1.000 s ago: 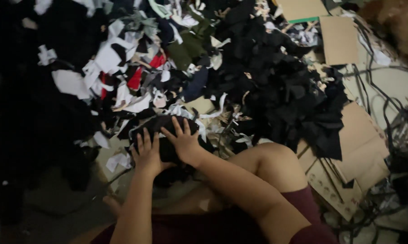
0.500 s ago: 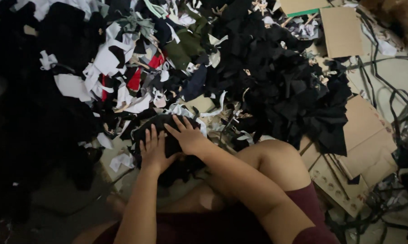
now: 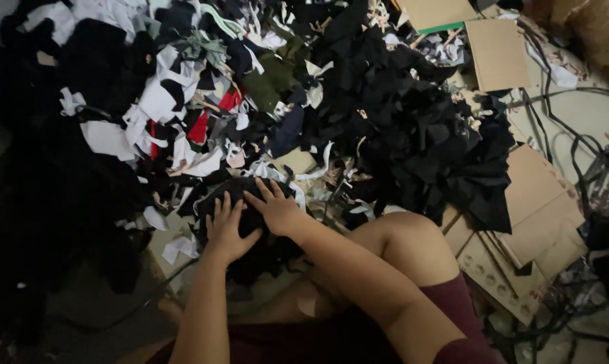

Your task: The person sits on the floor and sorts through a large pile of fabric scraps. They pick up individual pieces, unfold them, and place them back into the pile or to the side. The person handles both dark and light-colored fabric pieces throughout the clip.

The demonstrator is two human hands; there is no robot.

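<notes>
Both my hands lie flat, palms down, on a dark piece of cloth [image 3: 247, 197] in front of my knees. My left hand [image 3: 225, 228] presses on its near left part with the fingers spread. My right hand [image 3: 275, 207] rests beside it, a little farther forward, fingers also spread. The dark cloth sits at the near edge of a big heap of scraps. Neither hand grips anything that I can see.
A heap of black fabric scraps [image 3: 419, 128] spreads to the right, with white, red and green scraps [image 3: 183, 114] on the left. Flat cardboard sheets [image 3: 534, 202] and dark cables [image 3: 561, 128] lie on the floor at right. My bent knee [image 3: 399, 243] is close below.
Both hands have stayed on the dark cloth and shifted slightly over it. The view has tilted down a little, so the heap sits lower in the frame.
</notes>
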